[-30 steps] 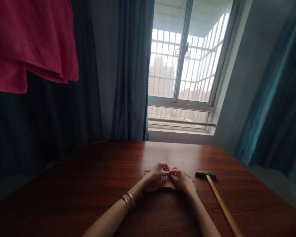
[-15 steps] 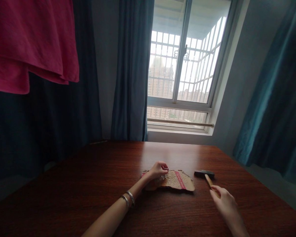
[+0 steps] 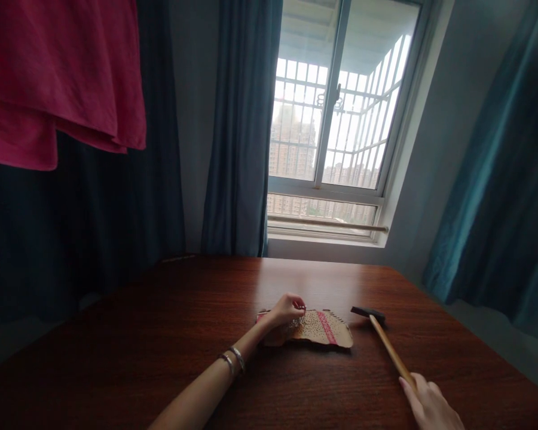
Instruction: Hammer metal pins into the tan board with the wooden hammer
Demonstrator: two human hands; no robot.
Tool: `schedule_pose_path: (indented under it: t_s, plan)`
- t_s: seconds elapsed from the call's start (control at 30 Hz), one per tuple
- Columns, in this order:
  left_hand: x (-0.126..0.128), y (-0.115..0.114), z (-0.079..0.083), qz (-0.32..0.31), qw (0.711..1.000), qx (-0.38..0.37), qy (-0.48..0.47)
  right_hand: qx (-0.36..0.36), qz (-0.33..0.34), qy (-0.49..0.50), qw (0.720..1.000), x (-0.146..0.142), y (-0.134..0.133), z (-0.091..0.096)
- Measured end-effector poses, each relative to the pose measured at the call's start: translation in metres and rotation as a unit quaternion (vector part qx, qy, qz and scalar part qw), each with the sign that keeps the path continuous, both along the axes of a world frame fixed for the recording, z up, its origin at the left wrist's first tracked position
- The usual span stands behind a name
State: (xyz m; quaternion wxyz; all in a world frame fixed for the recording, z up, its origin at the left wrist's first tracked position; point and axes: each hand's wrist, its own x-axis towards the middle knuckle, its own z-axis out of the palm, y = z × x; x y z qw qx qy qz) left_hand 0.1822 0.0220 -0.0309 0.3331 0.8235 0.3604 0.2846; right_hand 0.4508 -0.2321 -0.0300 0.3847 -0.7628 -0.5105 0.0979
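Observation:
A flat, ragged-edged piece of cardboard (image 3: 341, 334) lies on the table, dotted with many small dark marks or holes and crossed by pink printed bands. Over its left part is my left hand (image 3: 288, 309), its fingers pinched together; what they hold, if anything, is too small to make out. To the right of the cardboard is a hammer (image 3: 391, 349) with a dark head and a pale wooden handle. My right hand (image 3: 430, 403) is closed round the lower end of that handle, and the head is on or just above the tabletop.
The brown wooden table (image 3: 161, 334) fills the lower view. Behind it are a barred window (image 3: 325, 149) and a blue curtain (image 3: 242, 131). Another curtain (image 3: 484, 179) hangs at the right, and a pink cloth (image 3: 63, 77) hangs at the upper left.
My right hand has slid down the hammer's handle towards its end, nearer to me. The hammer has turned slightly. My left hand stays over the cardboard.

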Motion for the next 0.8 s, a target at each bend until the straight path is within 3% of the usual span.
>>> schedule_pose_path:
  t_s: [0.17,0.27,0.37,0.5,0.8]
  plan:
    - [-0.001,-0.004,0.005,0.005,1.0,0.001,0.006,-0.023,0.042,0.185,0.981,-0.023,0.008,0.004]
    - [-0.002,-0.007,0.009,0.008,1.0,0.002,0.007,-0.028,0.107,0.364,0.925,-0.049,0.01,0.015]
    - [-0.002,-0.008,0.01,0.007,1.0,0.002,0.006,-0.021,0.164,0.449,0.878,-0.071,0.012,0.031]
    - [-0.002,-0.005,0.005,0.002,1.0,0.006,-0.002,-0.027,0.177,0.486,0.855,-0.089,0.016,0.043]
    - [-0.001,-0.003,0.001,0.005,1.0,0.005,-0.023,-0.052,0.188,0.477,0.857,-0.098,0.019,0.046]
